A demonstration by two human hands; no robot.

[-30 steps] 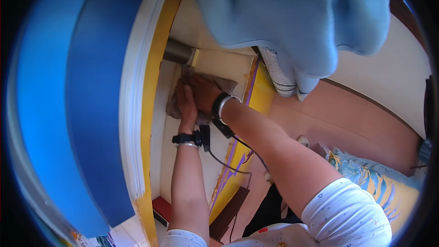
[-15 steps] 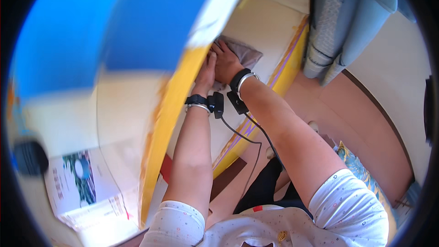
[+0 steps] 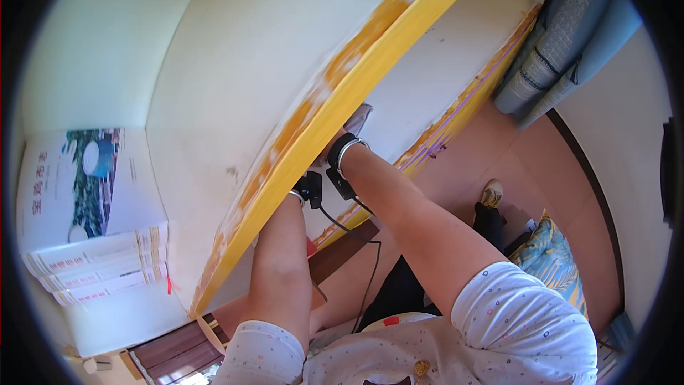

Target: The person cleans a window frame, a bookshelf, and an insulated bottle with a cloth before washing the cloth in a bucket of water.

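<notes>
Both of my arms reach under a yellow-edged shelf onto the pale surface below it. The shelf edge cuts across my right hand, leaving only its back near the wrist in sight. A corner of a grey-brown, fabric-like item sticks out just beyond that hand. My left forearm ends behind the same edge, so the left hand is hidden. Black bands with small black boxes circle both wrists, beside silver bangles. The fingers of both hands are out of sight.
Several stacked white books or boxes sit on the upper shelf at left. A black cable hangs between my arms. Blue-grey curtains hang at far right. A patterned cushion and a shoe are lower right.
The view has shifted, and the blue area at upper left is gone from sight. My hands, earlier visible on the grey-brown item, are now mostly covered by the yellow shelf edge.
</notes>
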